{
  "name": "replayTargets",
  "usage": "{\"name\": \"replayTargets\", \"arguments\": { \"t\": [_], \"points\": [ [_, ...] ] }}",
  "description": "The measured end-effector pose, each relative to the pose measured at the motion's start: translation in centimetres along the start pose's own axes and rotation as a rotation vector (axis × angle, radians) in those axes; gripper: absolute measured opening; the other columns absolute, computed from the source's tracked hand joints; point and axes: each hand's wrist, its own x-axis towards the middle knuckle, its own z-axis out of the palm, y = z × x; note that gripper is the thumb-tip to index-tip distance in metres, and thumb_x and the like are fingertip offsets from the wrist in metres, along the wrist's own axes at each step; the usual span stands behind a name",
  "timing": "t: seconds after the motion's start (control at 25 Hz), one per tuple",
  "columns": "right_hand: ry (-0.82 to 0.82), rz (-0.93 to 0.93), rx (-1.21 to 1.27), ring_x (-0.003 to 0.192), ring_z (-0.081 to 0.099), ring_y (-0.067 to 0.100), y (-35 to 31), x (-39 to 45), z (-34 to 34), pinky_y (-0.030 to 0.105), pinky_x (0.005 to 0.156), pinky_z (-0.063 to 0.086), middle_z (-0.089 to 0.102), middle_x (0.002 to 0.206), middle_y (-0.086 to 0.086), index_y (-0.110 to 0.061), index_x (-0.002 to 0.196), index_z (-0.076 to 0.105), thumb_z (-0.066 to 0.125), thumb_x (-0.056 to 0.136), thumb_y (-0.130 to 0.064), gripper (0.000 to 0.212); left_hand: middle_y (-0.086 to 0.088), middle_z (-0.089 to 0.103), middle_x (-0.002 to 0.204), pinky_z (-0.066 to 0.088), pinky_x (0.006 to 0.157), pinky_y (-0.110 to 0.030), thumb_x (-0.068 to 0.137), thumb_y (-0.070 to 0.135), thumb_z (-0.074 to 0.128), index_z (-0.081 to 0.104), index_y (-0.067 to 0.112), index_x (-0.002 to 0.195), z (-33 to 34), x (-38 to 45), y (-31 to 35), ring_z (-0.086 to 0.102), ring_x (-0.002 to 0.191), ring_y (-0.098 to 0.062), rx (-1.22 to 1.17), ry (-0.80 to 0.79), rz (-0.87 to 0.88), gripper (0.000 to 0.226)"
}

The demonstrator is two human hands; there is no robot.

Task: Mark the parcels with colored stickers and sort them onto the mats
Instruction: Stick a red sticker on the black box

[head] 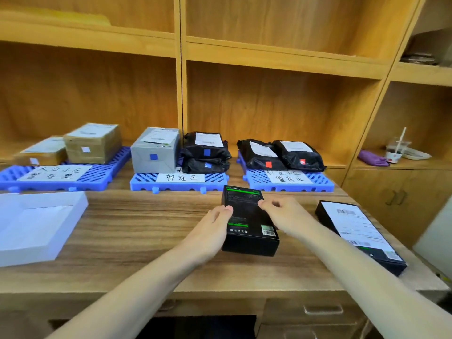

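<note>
A black box with green print (pixel 247 216) lies on the wooden table in front of the middle mat. My left hand (pixel 212 228) grips its left side and my right hand (pixel 283 214) grips its right side. Three blue mats stand at the back, each with a handwritten paper label. The left mat (pixel 102 174) holds two brown cardboard parcels (pixel 94 143) with white stickers. On the middle mat (pixel 141 182) are a grey box (pixel 154 150) and two stacked black bags (pixel 205 152) with blue stickers. The right mat (pixel 325 185) carries two black bags (pixel 281 152) with red stickers.
A second black box with a white shipping label (pixel 359 233) lies at the table's right edge. A white open tray (pixel 36 226) sits at the left. Wooden shelves rise behind the mats; a cup, a purple cloth and a dish sit in the right cubby (pixel 393 152).
</note>
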Motion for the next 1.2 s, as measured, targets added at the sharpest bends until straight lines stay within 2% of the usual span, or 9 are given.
{"name": "replayTargets", "arguments": {
  "t": [0.12,0.28,0.44,0.56,0.68,0.84,1.04,1.12,1.2],
  "points": [
    [-0.069,-0.022,0.046,0.065,0.044,0.020,-2.7,0.4,4.6,0.032,0.062,0.030,0.045,0.069,0.005,-0.005,0.075,0.056,0.054,0.095,-0.046,0.045,0.018,0.049,0.124,0.021,0.096,-0.020,0.105,0.044,0.031,0.053,0.028,0.134,-3.5,-0.6,-2.1,0.041,0.115,-0.001,-0.052,0.092,-0.093,0.040],
    [-0.128,-0.088,0.070,0.063,0.044,0.020,-5.5,0.9,9.5,0.032,0.061,0.029,0.044,0.064,0.002,-0.018,0.072,0.053,0.055,0.096,-0.042,0.034,0.027,0.055,0.107,0.026,0.094,-0.024,0.104,0.045,0.033,0.058,0.038,0.109,-7.3,-1.6,-4.8,0.051,0.101,0.005,-0.111,0.174,-0.173,0.027],
    [-0.179,-0.115,0.066,0.063,0.050,0.024,-7.5,1.4,12.3,0.031,0.062,0.033,0.048,0.063,0.002,-0.012,0.071,0.056,0.055,0.094,-0.046,0.040,0.020,0.063,0.123,0.036,0.095,-0.020,0.103,0.037,0.037,0.062,0.032,0.124,-10.0,-2.1,-6.8,0.055,0.112,0.004,-0.194,0.281,-0.146,0.033],
    [-0.231,-0.077,0.140,0.083,0.069,0.036,-8.3,2.1,13.8,0.033,0.068,0.043,0.059,0.069,0.005,-0.008,0.070,0.063,0.056,0.090,-0.051,0.047,0.015,0.057,0.134,0.035,0.110,-0.025,0.098,0.037,0.046,0.061,0.032,0.131,-11.6,-1.9,-6.6,0.052,0.123,-0.001,-0.209,0.361,-0.092,0.036],
    [-0.212,-0.138,0.067,0.091,0.068,0.027,-9.0,2.4,13.6,0.036,0.081,0.050,0.072,0.091,0.007,-0.008,0.092,0.072,0.055,0.096,-0.044,0.040,0.013,0.057,0.133,0.038,0.112,-0.030,0.084,0.034,0.063,0.059,0.034,0.132,-12.4,-1.8,-6.1,0.057,0.120,-0.007,-0.131,0.360,-0.050,0.048],
    [-0.056,-0.411,0.040,0.098,0.059,0.006,-11.1,1.3,10.6,0.022,0.084,0.040,0.062,0.114,-0.008,-0.034,0.132,0.059,0.049,0.100,-0.028,0.034,0.024,0.058,0.119,0.049,0.101,-0.032,0.084,0.024,0.074,0.052,0.037,0.131,-12.2,-2.3,-5.7,0.057,0.106,0.008,-0.067,0.407,0.008,0.053],
    [-0.151,-0.511,-0.062,0.116,0.053,0.005,-12.0,1.3,9.5,0.022,0.095,0.040,0.059,0.128,-0.013,-0.038,0.124,0.067,0.044,0.098,-0.018,0.040,0.016,0.063,0.122,0.041,0.092,-0.014,0.096,0.032,0.060,0.055,0.031,0.132,-11.2,-2.2,-5.0,0.056,0.113,0.005,-0.195,0.381,0.005,0.036],
    [-0.096,-0.489,-0.080,0.104,0.057,0.000,-11.5,1.2,9.2,0.021,0.089,0.041,0.063,0.119,-0.016,-0.039,0.117,0.070,0.045,0.097,-0.020,0.037,0.017,0.065,0.120,0.042,0.103,-0.024,0.101,0.031,0.047,0.059,0.033,0.127,-11.0,-1.9,-5.7,0.057,0.117,0.001,-0.199,0.376,-0.008,0.029],
    [-0.039,-0.455,-0.086,0.069,0.055,-0.006,-11.0,0.9,8.6,0.015,0.069,0.041,0.063,0.091,-0.022,-0.038,0.111,0.071,0.046,0.098,-0.023,0.032,0.014,0.064,0.123,0.039,0.112,-0.036,0.102,0.030,0.043,0.063,0.032,0.123,-10.9,-1.5,-7.0,0.056,0.121,-0.005,-0.198,0.380,-0.043,0.029]
  ]
}}
